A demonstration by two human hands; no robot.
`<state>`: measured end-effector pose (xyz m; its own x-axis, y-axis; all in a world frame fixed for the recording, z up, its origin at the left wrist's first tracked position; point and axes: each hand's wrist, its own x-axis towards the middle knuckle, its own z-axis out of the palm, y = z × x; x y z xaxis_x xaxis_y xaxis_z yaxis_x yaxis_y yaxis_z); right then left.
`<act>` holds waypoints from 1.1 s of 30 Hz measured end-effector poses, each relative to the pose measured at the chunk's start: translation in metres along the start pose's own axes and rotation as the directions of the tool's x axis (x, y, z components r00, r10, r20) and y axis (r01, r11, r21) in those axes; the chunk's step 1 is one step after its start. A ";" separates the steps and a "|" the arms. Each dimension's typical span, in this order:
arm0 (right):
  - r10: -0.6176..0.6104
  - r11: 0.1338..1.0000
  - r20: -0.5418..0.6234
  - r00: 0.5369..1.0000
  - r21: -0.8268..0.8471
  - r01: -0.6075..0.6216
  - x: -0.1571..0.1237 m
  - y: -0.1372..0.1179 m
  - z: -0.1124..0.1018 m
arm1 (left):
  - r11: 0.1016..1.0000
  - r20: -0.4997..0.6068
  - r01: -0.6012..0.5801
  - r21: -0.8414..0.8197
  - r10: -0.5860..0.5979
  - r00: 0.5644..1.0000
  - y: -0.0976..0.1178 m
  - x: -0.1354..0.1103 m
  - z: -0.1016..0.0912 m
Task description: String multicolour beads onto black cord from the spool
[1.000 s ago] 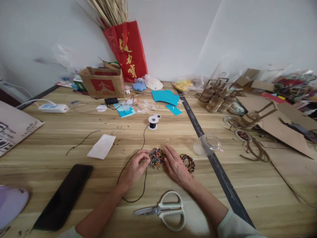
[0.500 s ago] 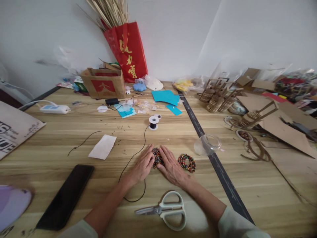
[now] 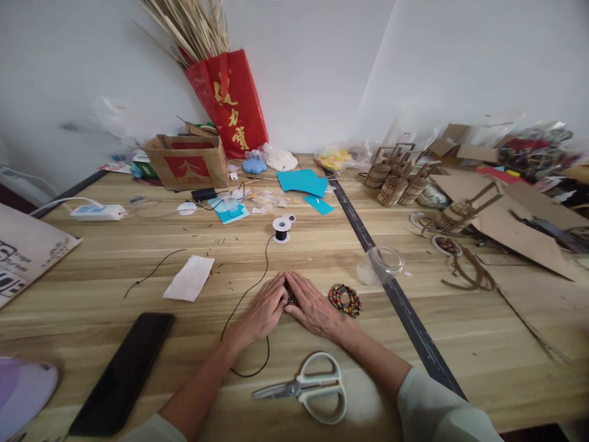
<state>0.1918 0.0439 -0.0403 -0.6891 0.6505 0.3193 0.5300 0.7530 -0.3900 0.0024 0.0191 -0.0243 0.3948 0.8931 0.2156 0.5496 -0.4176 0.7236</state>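
Observation:
Near the middle of the table, my left hand point(image 3: 265, 308) and my right hand point(image 3: 313, 310) are cupped together around a bunched strand of small multicoloured beads point(image 3: 290, 296). Their fingertips meet at the far side, and only a sliver of the beads shows between the thumbs. Just right of my right hand lies a second coiled bead strand point(image 3: 345, 300). Black cord point(image 3: 245, 294) runs from a white spool point(image 3: 281, 229) down past my left hand and loops under that wrist. Scissors point(image 3: 306, 388) with pale handles rest between my forearms.
A black phone point(image 3: 123, 373) and white paper point(image 3: 189, 278) lie to the left. A clear round container point(image 3: 381, 265) sits on the dark table strip. Small woven baskets point(image 3: 393, 184) and cardboard point(image 3: 501, 218) stand at right; a carton point(image 3: 186, 166) and red bag point(image 3: 230, 101) are behind.
My hands have drawn closer together over the beads, so less of the strand shows. The view has shifted slightly; the second strand, scissors and spool stay in place.

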 end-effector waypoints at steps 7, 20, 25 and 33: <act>0.052 0.989 -0.001 0.999 0.141 -0.052 -0.001 0.003 -0.001 | 0.995 0.009 0.054 -0.079 -0.053 0.999 0.002 -0.001 -0.003; 0.240 0.896 -0.077 0.968 0.402 -0.191 -0.001 0.004 -0.009 | 0.890 -0.031 0.210 -0.405 -0.243 0.969 0.008 -0.004 -0.013; 0.220 0.921 -0.132 0.966 0.355 -0.161 -0.006 -0.005 -0.012 | 0.842 -0.073 0.227 -0.490 -0.299 0.951 0.012 -0.006 -0.018; 0.027 0.963 -0.278 0.960 0.266 0.050 -0.012 -0.029 -0.013 | 0.782 -0.181 0.238 -0.576 -0.406 0.896 0.020 -0.004 -0.019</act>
<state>0.1910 0.0157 -0.0210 -0.5098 0.6727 0.5363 0.3449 0.7309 -0.5889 -0.0022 0.0099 0.0017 -0.0027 0.9998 0.0183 0.0991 -0.0180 0.9949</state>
